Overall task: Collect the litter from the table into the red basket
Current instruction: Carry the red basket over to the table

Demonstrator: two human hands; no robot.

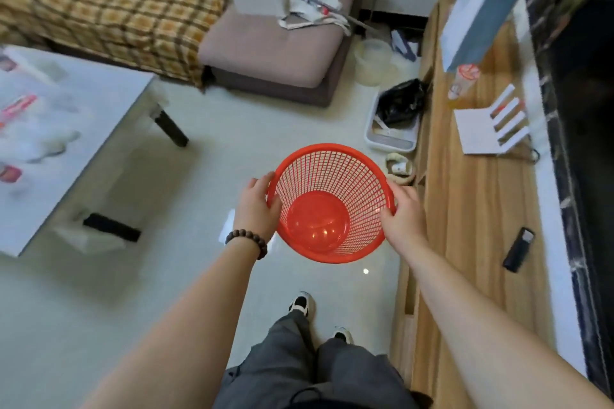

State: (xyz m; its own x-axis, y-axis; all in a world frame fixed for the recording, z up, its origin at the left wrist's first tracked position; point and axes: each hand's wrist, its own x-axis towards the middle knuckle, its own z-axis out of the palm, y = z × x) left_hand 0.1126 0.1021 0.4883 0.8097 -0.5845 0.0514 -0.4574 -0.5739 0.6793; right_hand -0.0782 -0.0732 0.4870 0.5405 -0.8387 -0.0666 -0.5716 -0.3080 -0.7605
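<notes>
I hold the red mesh basket in the air over the floor, its mouth tilted toward me. Nothing lies inside it. My left hand grips the rim on its left side, thumb inside. My right hand grips the rim on its right side. The white table stands at the left, blurred, with crumpled white tissues and red-and-white wrappers lying on it.
A wooden cabinet runs along the right, bearing a black lighter, a white card stand, a cup and a tall box. A sofa with a plaid blanket stands at the back. A litter tray sits on the floor.
</notes>
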